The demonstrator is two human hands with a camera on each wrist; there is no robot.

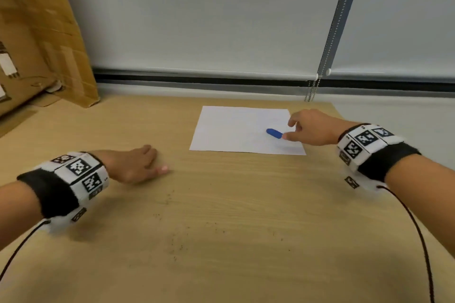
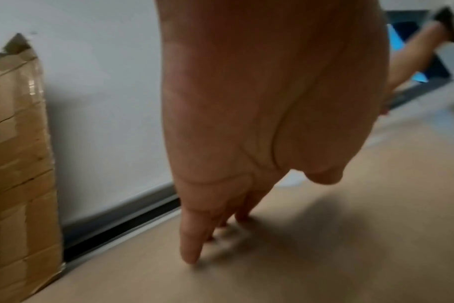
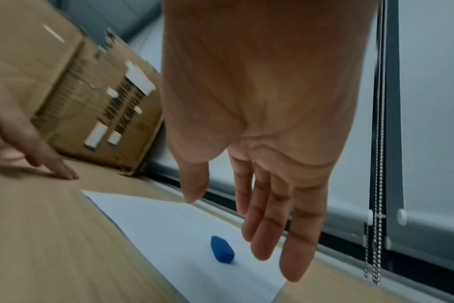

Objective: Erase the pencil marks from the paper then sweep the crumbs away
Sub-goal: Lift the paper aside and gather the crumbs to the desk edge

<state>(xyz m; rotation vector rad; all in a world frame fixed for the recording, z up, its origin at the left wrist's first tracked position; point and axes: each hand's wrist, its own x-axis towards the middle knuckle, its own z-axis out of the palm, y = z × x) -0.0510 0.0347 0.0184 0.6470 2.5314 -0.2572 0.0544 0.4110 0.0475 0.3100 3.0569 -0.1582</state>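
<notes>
A person's right hand (image 1: 311,128) is hovering over a white sheet of paper (image 1: 236,130) beside a blue eraser (image 1: 274,133), fingers loose, while the left hand (image 1: 134,166) is resting fingers-down on the wooden table (image 1: 234,229), where dark crumbs (image 1: 176,245) are lying scattered.

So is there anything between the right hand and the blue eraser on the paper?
Nothing visible. The right hand hangs open just above the blue eraser, which lies alone on the paper; only bare paper lies around it.
</notes>
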